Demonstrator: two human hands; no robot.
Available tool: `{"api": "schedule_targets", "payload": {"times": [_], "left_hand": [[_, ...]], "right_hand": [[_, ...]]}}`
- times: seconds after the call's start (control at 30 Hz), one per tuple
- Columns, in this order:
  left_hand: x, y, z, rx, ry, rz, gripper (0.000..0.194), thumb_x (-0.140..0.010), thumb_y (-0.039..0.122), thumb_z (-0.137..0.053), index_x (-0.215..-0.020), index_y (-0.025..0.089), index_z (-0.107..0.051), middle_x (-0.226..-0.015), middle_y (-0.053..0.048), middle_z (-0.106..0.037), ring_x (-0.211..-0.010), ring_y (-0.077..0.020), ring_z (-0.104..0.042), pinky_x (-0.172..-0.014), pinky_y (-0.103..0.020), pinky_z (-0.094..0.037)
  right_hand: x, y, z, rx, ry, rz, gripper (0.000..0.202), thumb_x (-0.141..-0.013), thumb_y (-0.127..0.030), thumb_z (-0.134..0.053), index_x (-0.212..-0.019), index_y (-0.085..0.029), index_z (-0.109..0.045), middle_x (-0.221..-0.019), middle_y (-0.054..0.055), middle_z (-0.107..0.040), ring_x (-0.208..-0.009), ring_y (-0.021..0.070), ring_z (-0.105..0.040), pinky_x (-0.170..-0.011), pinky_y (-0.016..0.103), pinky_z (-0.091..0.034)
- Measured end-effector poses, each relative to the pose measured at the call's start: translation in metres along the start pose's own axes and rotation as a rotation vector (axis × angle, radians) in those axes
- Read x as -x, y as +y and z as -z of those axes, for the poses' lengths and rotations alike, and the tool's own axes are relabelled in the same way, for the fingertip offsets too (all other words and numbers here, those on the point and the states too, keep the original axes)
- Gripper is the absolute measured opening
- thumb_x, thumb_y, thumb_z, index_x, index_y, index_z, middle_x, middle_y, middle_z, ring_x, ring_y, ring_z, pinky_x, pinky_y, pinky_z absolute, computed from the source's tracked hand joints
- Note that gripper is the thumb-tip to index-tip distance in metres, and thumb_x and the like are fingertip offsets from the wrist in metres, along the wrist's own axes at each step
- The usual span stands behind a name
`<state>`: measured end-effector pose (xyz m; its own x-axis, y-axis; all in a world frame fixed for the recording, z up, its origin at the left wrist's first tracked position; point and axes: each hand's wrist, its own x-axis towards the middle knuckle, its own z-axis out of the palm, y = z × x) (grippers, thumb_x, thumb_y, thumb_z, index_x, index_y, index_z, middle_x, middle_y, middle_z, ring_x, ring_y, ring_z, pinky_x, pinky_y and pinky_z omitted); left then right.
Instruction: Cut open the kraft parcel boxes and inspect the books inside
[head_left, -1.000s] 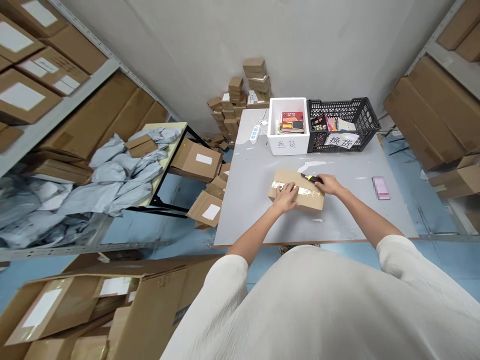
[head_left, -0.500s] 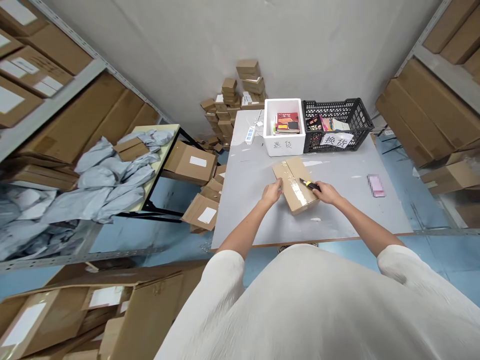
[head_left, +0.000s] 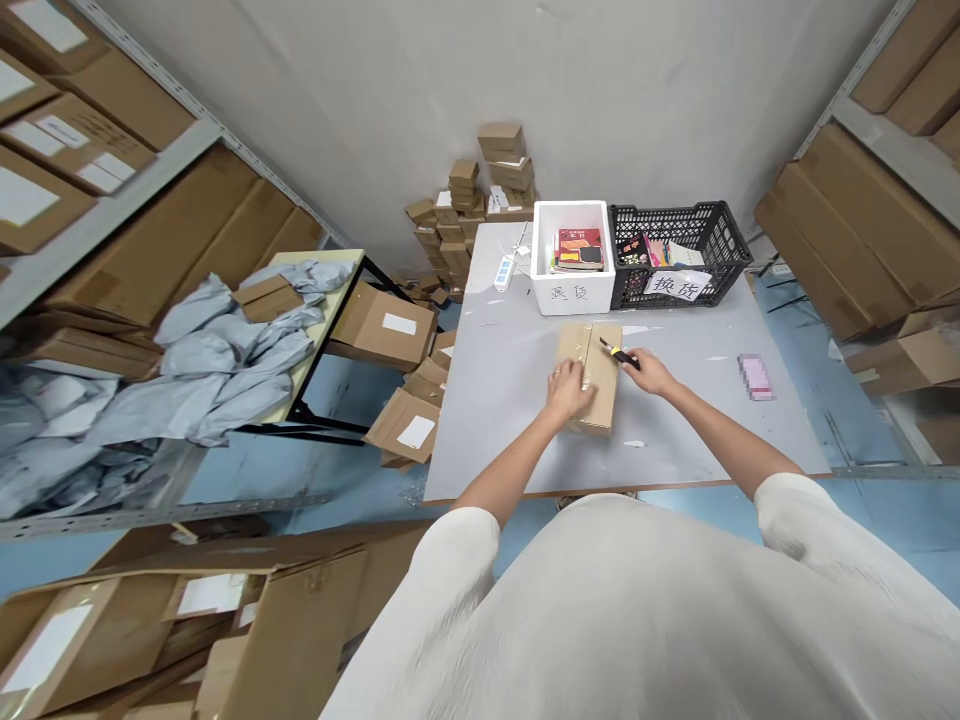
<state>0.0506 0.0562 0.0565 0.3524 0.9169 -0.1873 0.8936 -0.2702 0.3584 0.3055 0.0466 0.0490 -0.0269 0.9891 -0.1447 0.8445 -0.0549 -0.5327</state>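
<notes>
A brown cardboard box [head_left: 604,393] with clear tape along its top lies on the grey table [head_left: 495,400]. My left hand [head_left: 568,388] rests on top of the box, fingers spread over the tape. My right hand [head_left: 646,371] is closed around a black and yellow utility knife [head_left: 621,353]. The knife's tip points up and left above the box's upper right part.
Behind the box stand a white foam bin [head_left: 574,296] with books and a black crate [head_left: 681,284]. A pink pixelated item [head_left: 755,377] lies at the right, a power strip [head_left: 504,273] at the back left. Grey parcels [head_left: 195,360] cover the side table.
The box has turned to lie straighter. My left hand has moved from the box's left edge onto its top. My right hand with the knife has shifted slightly up and left.
</notes>
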Motion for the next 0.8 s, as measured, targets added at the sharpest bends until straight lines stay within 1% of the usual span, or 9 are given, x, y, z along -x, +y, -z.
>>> {"api": "schedule_targets", "payload": {"times": [0.07, 0.13, 0.2, 0.3, 0.4, 0.47, 0.57, 0.7, 0.8], "left_hand": [[0.004, 0.019, -0.01, -0.025, -0.05, -0.007, 0.084, -0.097, 0.062, -0.067, -0.166, 0.024, -0.039, -0.172, -0.02, -0.042, -0.158, -0.0424, -0.039, -0.126, -0.054, -0.035], [0.006, 0.034, -0.02, -0.042, -0.084, -0.01, 0.1, -0.09, 0.066, -0.072, -0.17, 0.023, -0.031, -0.178, -0.022, -0.033, -0.165, -0.0459, -0.029, -0.13, -0.059, -0.027], [0.005, 0.042, -0.028, -0.048, -0.123, -0.028, 0.106, -0.086, 0.064, -0.076, -0.172, 0.025, -0.028, -0.181, -0.024, -0.028, -0.167, -0.0469, -0.026, -0.131, -0.063, -0.023], [0.0, 0.041, -0.031, -0.075, -0.189, -0.056, 0.111, -0.081, 0.052, -0.083, -0.172, 0.025, -0.026, -0.182, -0.026, -0.024, -0.169, -0.0479, -0.021, -0.132, -0.067, -0.018], [-0.006, 0.023, -0.022, -0.116, -0.262, -0.091, 0.119, -0.075, 0.04, -0.089, -0.173, 0.025, -0.023, -0.183, -0.029, -0.017, -0.171, -0.048, -0.014, -0.132, -0.071, -0.015], [-0.009, 0.005, -0.011, -0.129, -0.266, -0.127, 0.113, -0.078, 0.035, -0.086, -0.173, 0.028, -0.023, -0.184, -0.026, -0.015, -0.171, -0.0448, -0.015, -0.132, -0.072, -0.015], [-0.01, -0.017, 0.004, -0.143, -0.228, -0.185, 0.105, -0.083, 0.03, -0.08, -0.172, 0.028, -0.024, -0.181, -0.024, -0.025, -0.169, -0.0408, -0.024, -0.133, -0.068, -0.015], [-0.009, -0.023, 0.01, -0.113, -0.137, -0.176, 0.098, -0.089, 0.046, -0.08, -0.17, 0.026, -0.027, -0.166, -0.022, -0.047, -0.16, -0.0395, -0.039, -0.132, -0.059, -0.021], [-0.008, -0.017, 0.009, -0.14, -0.108, -0.134, 0.098, -0.086, 0.054, -0.084, -0.165, 0.024, -0.034, -0.161, -0.024, -0.048, -0.156, -0.041, -0.042, -0.132, -0.056, -0.02]], "right_hand": [[-0.023, 0.003, 0.005, 0.028, 0.014, 0.03, 0.04, -0.103, -0.043, -0.054, -0.133, -0.02, -0.067, -0.148, 0.019, -0.066, -0.135, 0.0347, -0.061, -0.11, 0.047, -0.052], [-0.042, 0.002, 0.008, 0.063, 0.009, 0.041, 0.04, -0.102, -0.044, -0.056, -0.132, -0.02, -0.069, -0.156, 0.02, -0.06, -0.145, 0.0387, -0.053, -0.115, 0.054, -0.048], [-0.056, 0.0, 0.009, 0.083, -0.011, 0.041, 0.041, -0.101, -0.045, -0.057, -0.131, -0.02, -0.07, -0.156, 0.021, -0.06, -0.148, 0.0424, -0.05, -0.115, 0.059, -0.046], [-0.064, -0.003, 0.007, 0.083, -0.061, 0.029, 0.041, -0.102, -0.045, -0.054, -0.13, -0.02, -0.07, -0.146, 0.02, -0.065, -0.142, 0.042, -0.055, -0.112, 0.059, -0.048], [-0.058, -0.001, 0.004, 0.094, -0.091, -0.005, 0.041, -0.102, -0.045, -0.052, -0.128, -0.019, -0.069, -0.14, 0.019, -0.067, -0.135, 0.0386, -0.058, -0.111, 0.054, -0.049], [-0.05, 0.001, 0.001, 0.096, -0.073, -0.032, 0.04, -0.101, -0.045, -0.052, -0.127, -0.019, -0.068, -0.14, 0.018, -0.068, -0.133, 0.0374, -0.059, -0.11, 0.052, -0.049], [-0.035, 0.003, -0.004, 0.02, -0.033, -0.034, 0.038, -0.101, -0.044, -0.051, -0.125, -0.019, -0.067, -0.134, 0.018, -0.072, -0.124, 0.0342, -0.064, -0.105, 0.047, -0.052], [-0.01, -0.003, -0.016, -0.161, 0.007, -0.08, 0.037, -0.101, -0.045, -0.052, -0.125, -0.02, -0.065, -0.121, 0.014, -0.078, -0.109, 0.0302, -0.071, -0.095, 0.041, -0.056], [0.01, -0.014, -0.032, -0.266, 0.004, -0.136, 0.033, -0.101, -0.044, -0.053, -0.123, -0.022, -0.064, -0.109, 0.009, -0.08, -0.102, 0.0274, -0.075, -0.092, 0.038, -0.058]]}}
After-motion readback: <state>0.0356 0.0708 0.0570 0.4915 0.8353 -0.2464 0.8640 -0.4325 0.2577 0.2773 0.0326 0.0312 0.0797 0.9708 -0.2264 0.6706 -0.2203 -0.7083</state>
